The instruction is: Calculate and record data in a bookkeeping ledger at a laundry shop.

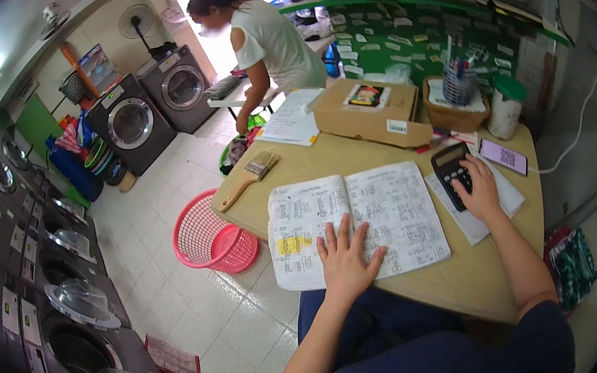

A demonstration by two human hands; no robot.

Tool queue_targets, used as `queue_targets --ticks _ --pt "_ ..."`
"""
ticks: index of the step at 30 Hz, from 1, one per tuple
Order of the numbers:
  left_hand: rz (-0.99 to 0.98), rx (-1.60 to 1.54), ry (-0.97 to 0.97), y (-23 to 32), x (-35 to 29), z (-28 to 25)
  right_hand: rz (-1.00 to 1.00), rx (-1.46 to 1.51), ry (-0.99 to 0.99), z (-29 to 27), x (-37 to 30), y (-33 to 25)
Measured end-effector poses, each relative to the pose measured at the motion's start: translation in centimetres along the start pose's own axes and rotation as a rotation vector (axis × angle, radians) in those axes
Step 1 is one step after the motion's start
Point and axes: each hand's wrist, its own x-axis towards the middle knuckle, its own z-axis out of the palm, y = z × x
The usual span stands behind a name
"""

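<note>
The open notebook lies on the worktop right in front of the person — ruled white pages packed with handwritten columns too small for me to read, one patch marked yellow. The left hand rests flat on it, fingers spread; apart from it, the right hand lies loosely open over the keys of a black calculator. Behind — a brown box with a picture label and a barcode sticker.
</note>
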Motion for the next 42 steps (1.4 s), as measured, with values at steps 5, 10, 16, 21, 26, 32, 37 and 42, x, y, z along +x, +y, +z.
queue_targets --ticks 5,10,16,21,26,32,37,42 --pt "0.004 0.0 -0.03 -0.3 0.1 0.2 -0.007 -0.006 0.021 0.8 -0.2 0.1" --pt "0.01 0.006 0.009 -0.2 0.1 0.0 -0.01 0.026 0.034 0.3 0.4 -0.6" --pt "0.012 -0.006 -0.019 -0.1 -0.2 0.2 -0.005 -0.009 0.008 0.2 -0.2 -0.2" --pt "0.018 0.001 -0.008 0.0 -0.1 0.0 -0.012 0.005 0.015 0.1 -0.1 -0.4" --pt "0.008 0.005 -0.022 -0.1 0.2 0.1 0.002 0.01 0.027 0.2 0.2 -0.4" --pt "0.01 0.007 -0.01 0.1 -0.1 0.0 -0.012 0.018 0.028 0.3 -0.1 -0.2" --pt "0.006 0.001 -0.026 0.0 -0.3 0.0 -0.007 -0.017 0.025 0.4 -0.4 -0.3" --pt "0.015 -0.003 -0.013 0.0 0.3 0.0 0.02 0.015 0.019 0.2 0.0 -0.5"
